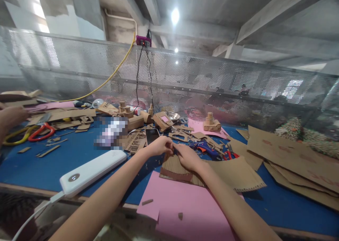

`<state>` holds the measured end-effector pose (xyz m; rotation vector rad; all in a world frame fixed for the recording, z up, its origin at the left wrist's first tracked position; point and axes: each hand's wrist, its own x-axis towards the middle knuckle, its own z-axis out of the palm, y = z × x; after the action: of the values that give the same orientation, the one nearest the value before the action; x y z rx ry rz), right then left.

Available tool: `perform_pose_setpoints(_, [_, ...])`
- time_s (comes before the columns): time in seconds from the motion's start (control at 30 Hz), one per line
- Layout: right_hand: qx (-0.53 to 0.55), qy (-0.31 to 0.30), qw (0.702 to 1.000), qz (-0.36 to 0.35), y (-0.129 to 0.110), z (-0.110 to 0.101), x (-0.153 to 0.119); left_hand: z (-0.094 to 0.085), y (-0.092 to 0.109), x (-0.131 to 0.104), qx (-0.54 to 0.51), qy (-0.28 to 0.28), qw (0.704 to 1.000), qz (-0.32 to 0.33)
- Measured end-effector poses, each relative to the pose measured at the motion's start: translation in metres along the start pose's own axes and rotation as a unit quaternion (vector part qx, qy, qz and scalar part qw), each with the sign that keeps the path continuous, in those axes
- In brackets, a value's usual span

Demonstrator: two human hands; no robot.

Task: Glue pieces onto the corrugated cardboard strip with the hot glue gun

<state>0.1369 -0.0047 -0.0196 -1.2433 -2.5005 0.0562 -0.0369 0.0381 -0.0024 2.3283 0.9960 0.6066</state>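
My left hand (159, 146) is closed in a pinch at the top edge of a piece of corrugated cardboard (173, 170). What lies between its fingertips is too small to make out. Fingers bent, my right hand (188, 157) grips the same cardboard, its fingertips meeting those of the left. The cardboard's surface is ribbed, with a darker torn band along the near side. Under it a pink sheet (190, 205) hangs over the table's front edge, with small cardboard scraps on top. A phone (152, 136) lies just beyond my left hand.
A white power bank (92, 172) with a cable lies at left. Beyond my hands are a blue glue gun (208, 150), red-handled scissors (231, 154) and cardboard camera models (212, 124). Large cardboard sheets (293, 156) are stacked right. Another person's hand (12, 119) is near scissors (41, 132) at far left.
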Motion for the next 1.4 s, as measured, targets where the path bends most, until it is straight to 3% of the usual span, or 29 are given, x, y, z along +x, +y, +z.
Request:
perform_pose_setpoints(0.3, [0.073,0.018,0.997,0.022,0.0004,-0.0027,-0.0018,-0.0002,0.0004,-0.0013,-0.011,-0.004,1.000,0.022])
perform_pose_setpoints(1.0, [0.045,0.010,0.998,0.036,-0.0042,-0.0041,-0.0050,0.0000,-0.0010,-0.0014,-0.021,0.007,1.000,0.018])
perform_pose_setpoints(1.4, [0.107,0.022,0.993,0.038,-0.0003,-0.0012,-0.0042,-0.0016,0.0041,-0.0030,-0.009,0.008,1.000,0.017])
